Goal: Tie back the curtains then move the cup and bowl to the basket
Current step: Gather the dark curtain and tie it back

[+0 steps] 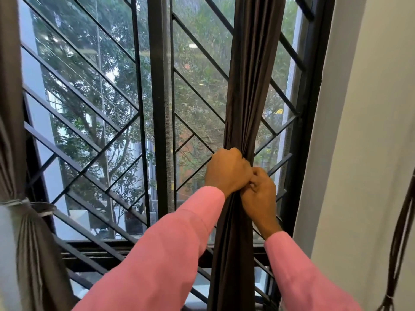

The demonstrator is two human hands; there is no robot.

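**Dark brown cloth gathered in two fists at the window**

Dark brown fabric, the right-hand curtain (249, 86), hangs bunched into one narrow column in front of the right window pane, running from the top of the view down past the sill. Both hands meet on it at about mid-height. The left hand (228, 170) is curled tight into a fist around the gathered folds, knuckles toward the camera, squeezing the cloth into a thin waist. The right hand (260, 194) sits just below and to the right, touching the left, its fingers (254, 184) pinched closed against the same bunch; whether it also holds a tie or cord there cannot be made out. Pink sleeves (161, 250) cover both forearms, reaching up from the bottom edge.

At the far left the other curtain (29, 243), a lighter grey-brown, is already cinched by a pale tieback (20, 203) wrapped around it, fanning out below the band.

Behind the curtains stands a black window frame (157, 108) with a diagonal metal grille (78, 90), and green trees show through the glass. A plain white wall (370, 131) fills the right side, with thin dark cords (402, 232) hanging against it near the edge. The cup, bowl and basket are out of the view
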